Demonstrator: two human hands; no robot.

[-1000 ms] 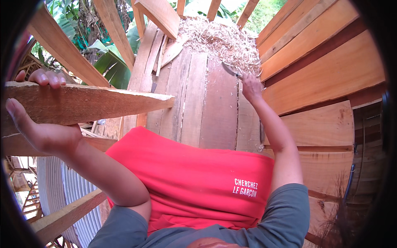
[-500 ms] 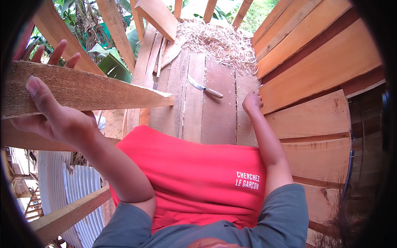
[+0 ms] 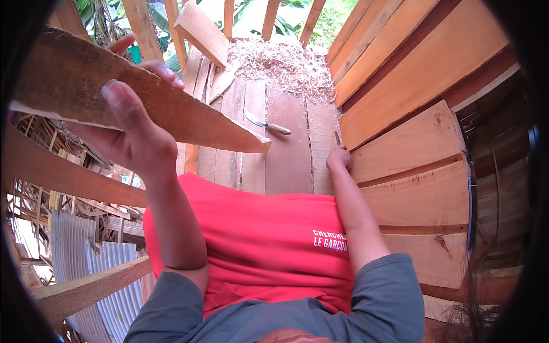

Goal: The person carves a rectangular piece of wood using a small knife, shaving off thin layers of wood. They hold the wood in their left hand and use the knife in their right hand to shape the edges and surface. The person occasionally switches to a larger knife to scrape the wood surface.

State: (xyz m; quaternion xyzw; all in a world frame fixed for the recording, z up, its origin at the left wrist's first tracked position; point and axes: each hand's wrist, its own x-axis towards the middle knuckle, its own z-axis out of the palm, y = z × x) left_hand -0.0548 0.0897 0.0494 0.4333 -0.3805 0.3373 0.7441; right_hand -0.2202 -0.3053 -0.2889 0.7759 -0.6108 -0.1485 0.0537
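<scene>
My left hand (image 3: 140,137) grips a long wooden plank (image 3: 154,91), with the thumb on its near face and the fingers behind its upper edge. The plank is raised and slants down to the right, to a pointed, pale-cut end. My right hand (image 3: 339,159) is closed low by the right wall. A narrow, dark, blade-like tool (image 3: 337,138) sticks up from that hand; its handle is mostly hidden. On the floorboards, apart from both hands, lies a curved knife (image 3: 267,122) with a wooden handle. Red cloth (image 3: 263,228) covers my lap.
Wood shavings (image 3: 280,63) are heaped at the far end of the plank floor (image 3: 289,166). A wooden block (image 3: 200,31) leans at the far left by the slatted railing (image 3: 229,17). Board walling (image 3: 400,154) stands close on the right. Corrugated metal sheets (image 3: 114,280) lie below left.
The plank has swung to the right and tilted, its pointed end now lower. My right hand has drawn slightly nearer, and the blade-like tool now shows in it. The view has shifted a little.
</scene>
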